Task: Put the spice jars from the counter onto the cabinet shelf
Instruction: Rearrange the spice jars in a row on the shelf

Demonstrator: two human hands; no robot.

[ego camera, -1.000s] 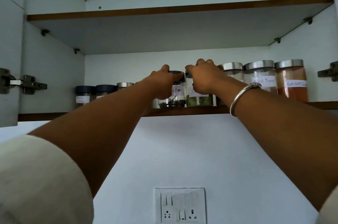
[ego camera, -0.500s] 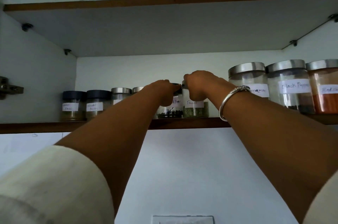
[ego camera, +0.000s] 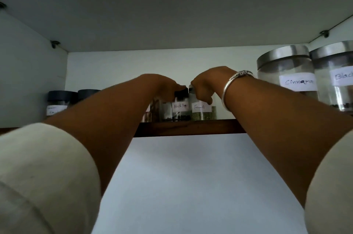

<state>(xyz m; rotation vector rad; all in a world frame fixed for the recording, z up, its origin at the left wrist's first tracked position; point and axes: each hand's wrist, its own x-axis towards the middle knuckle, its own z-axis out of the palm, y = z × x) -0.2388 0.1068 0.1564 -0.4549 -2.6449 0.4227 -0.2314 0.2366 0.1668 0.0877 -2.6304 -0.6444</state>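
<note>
Spice jars stood upright and touching at the front edge of the cabinet shelf (ego camera: 191,127), each directly beneath the hand holding it. The left hand (ego camera: 162,86) was closed over the dark lid of the Black Pepper jar (ego camera: 180,108), which held dark peppercorns; the right hand (ego camera: 205,85) gripped the top of the Fennel jar (ego camera: 203,109), green seed at its base. Release looked next. A Cinnamon jar (ego camera: 286,75) stood nearby to the right.

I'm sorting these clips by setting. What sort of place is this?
Most likely a home kitchen, seen into a wall cabinet. Hand-labelled spice jars, among them Fennel and Cinnamon, stand in a row on the wooden-edged shelf, and the left hand and right hand reach up to them.
</note>
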